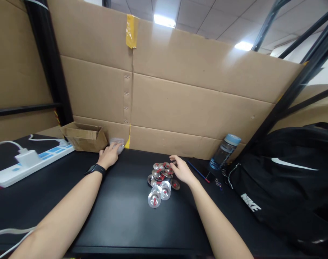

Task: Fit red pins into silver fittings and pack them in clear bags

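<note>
My left hand [109, 156], with a dark watch on the wrist, reaches to the back of the table, its fingers closed on a clear plastic bag [117, 141] beside a cardboard box. What the bag contains is hard to make out. In the middle of the table lies a loose pile of small silver finger cymbals [154, 199], several of them overlapping, with red loops at their centres. At the pile's right edge, my right hand [181, 169] is open, thumb and fingers apart, with nothing visible in it.
An open cardboard box [85, 138] and a white power strip [53, 155] with plugs stand at the left. A water bottle [223, 153], a blue pen [198, 171], a keychain [219, 184] and a black backpack [287, 187] are at the right. A cardboard wall [180, 108] closes off the back.
</note>
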A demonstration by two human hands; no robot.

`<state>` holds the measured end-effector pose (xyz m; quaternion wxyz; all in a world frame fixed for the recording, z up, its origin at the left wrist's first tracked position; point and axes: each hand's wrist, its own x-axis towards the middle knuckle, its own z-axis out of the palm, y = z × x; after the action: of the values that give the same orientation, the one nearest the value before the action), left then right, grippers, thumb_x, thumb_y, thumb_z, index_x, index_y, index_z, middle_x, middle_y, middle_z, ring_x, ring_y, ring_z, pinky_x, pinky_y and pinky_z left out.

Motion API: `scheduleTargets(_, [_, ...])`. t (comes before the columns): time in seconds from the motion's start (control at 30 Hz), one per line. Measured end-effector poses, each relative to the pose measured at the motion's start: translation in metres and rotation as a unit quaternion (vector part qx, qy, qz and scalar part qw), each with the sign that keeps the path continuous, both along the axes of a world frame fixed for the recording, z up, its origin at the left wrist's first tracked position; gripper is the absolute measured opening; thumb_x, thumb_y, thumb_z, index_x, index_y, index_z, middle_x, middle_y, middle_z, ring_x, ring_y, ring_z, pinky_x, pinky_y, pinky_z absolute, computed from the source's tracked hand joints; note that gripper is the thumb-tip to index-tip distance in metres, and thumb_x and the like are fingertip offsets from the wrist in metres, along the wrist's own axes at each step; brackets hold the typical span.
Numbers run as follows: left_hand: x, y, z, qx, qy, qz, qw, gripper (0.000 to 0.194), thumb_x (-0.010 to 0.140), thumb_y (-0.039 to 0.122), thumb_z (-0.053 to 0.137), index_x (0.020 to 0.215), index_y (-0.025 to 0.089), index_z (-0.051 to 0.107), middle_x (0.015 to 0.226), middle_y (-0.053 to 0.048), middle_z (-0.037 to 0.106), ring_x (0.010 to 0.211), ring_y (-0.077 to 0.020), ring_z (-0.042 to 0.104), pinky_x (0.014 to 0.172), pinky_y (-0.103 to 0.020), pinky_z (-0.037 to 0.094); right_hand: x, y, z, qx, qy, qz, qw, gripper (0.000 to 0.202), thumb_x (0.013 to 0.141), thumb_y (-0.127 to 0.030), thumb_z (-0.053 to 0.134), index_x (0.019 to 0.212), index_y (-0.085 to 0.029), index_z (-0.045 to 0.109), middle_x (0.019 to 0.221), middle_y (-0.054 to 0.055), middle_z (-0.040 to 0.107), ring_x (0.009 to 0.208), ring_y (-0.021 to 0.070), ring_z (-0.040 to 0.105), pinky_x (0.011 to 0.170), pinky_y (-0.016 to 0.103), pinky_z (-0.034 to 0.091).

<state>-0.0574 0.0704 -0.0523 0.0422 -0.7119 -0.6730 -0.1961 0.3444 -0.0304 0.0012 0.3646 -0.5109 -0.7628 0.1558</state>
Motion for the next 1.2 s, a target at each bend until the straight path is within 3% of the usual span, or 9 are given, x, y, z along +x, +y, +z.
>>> scheduleTargets(0.17, [-0.001, 0.003, -0.004, -0.002, 0.002, 0.005, 1.000, 0.066, 0.089, 0.020, 0.043, 0.152, 0.039, 0.038, 0.159, -0.006, 0.038, 0.124, -0.0380, 0.051, 0.094, -0.056, 0.041, 0.006, 0.001, -0.005, -0.026, -0.097, 0.030, 0.994, 0.020, 0.089, -0.018, 0.059, 0.102, -0.020, 0.074, 0.110, 0.009, 0.074, 0.105, 0.0240, 0.068, 0.096, 0.037, 0.049])
scheduleTargets(0.37, [0.000, 0.001, -0.002, 0.010, 0.000, 0.012, 1.000, 0.060, 0.090, 0.023, 0.043, 0.149, 0.029, 0.042, 0.157, -0.014, 0.036, 0.118, -0.0400, 0.057, 0.094, -0.059, 0.043, 0.010, 0.002, -0.003, -0.018, -0.101, 0.065, 0.993, 0.025, 0.095, -0.021, 0.053, 0.100, -0.021, 0.078, 0.112, 0.008, 0.076, 0.107, 0.0229, 0.069, 0.099, 0.035, 0.048])
scheduleTargets(0.53, [-0.002, -0.003, 0.004, 0.028, -0.054, 0.003, 0.998, 0.047, 0.092, 0.029, 0.044, 0.138, 0.025, 0.051, 0.149, -0.014, 0.045, 0.123, -0.0366, 0.056, 0.098, -0.056, 0.044, 0.012, 0.003, -0.003, -0.025, -0.109, 0.083, 0.990, 0.026, 0.095, -0.026, 0.055, 0.100, -0.023, 0.080, 0.111, 0.006, 0.077, 0.105, 0.0234, 0.071, 0.097, 0.034, 0.049])
scheduleTargets(0.63, [0.003, -0.009, 0.014, 0.067, -0.097, 0.004, 0.993, 0.044, 0.091, 0.031, 0.047, 0.134, 0.024, 0.054, 0.144, -0.014, 0.050, 0.127, -0.0352, 0.053, 0.100, -0.054, 0.044, 0.012, 0.005, -0.008, -0.029, -0.136, 0.090, 0.986, 0.029, 0.094, -0.025, 0.054, 0.108, -0.024, 0.079, 0.120, 0.007, 0.075, 0.115, 0.0247, 0.068, 0.103, 0.036, 0.047])
scheduleTargets(0.73, [0.014, -0.017, 0.027, 0.120, -0.133, -0.044, 0.983, 0.038, 0.089, 0.028, 0.049, 0.126, 0.025, 0.059, 0.135, -0.011, 0.056, 0.127, -0.0316, 0.054, 0.101, -0.047, 0.045, 0.011, 0.008, -0.013, -0.033, -0.168, 0.086, 0.981, 0.032, 0.095, -0.026, 0.053, 0.115, -0.023, 0.077, 0.129, 0.008, 0.070, 0.126, 0.0262, 0.061, 0.111, 0.039, 0.040])
scheduleTargets(0.93, [0.053, -0.038, 0.044, 0.189, -0.159, -0.210, 0.946, 0.029, 0.089, 0.022, 0.048, 0.113, 0.021, 0.062, 0.117, -0.008, 0.062, 0.110, -0.0254, 0.061, 0.100, -0.039, 0.047, 0.014, 0.011, -0.015, -0.031, -0.167, 0.036, 0.985, 0.036, 0.093, -0.027, 0.055, 0.123, -0.018, 0.073, 0.137, 0.013, 0.065, 0.128, 0.0288, 0.058, 0.112, 0.042, 0.039])
scheduleTargets(1.1, [0.087, -0.056, 0.052, 0.147, -0.250, -0.284, 0.914, 0.021, 0.091, 0.023, 0.051, 0.107, 0.022, 0.065, 0.112, -0.006, 0.065, 0.108, -0.0230, 0.062, 0.098, -0.038, 0.049, 0.014, 0.007, -0.001, 0.010, -0.079, 0.043, 0.996, 0.037, 0.090, -0.029, 0.061, 0.123, -0.018, 0.072, 0.132, 0.014, 0.066, 0.123, 0.0288, 0.060, 0.108, 0.044, 0.043])
scheduleTargets(1.2, [0.105, -0.069, 0.057, 0.103, -0.308, -0.296, 0.898, 0.020, 0.093, 0.026, 0.052, 0.105, 0.024, 0.067, 0.112, -0.005, 0.068, 0.107, -0.0222, 0.064, 0.091, -0.036, 0.050, 0.008, 0.003, 0.008, -0.006, 0.054, 0.062, 0.997, 0.031, 0.087, -0.033, 0.065, 0.113, -0.019, 0.076, 0.126, 0.013, 0.068, 0.111, 0.0282, 0.065, 0.090, 0.041, 0.053])
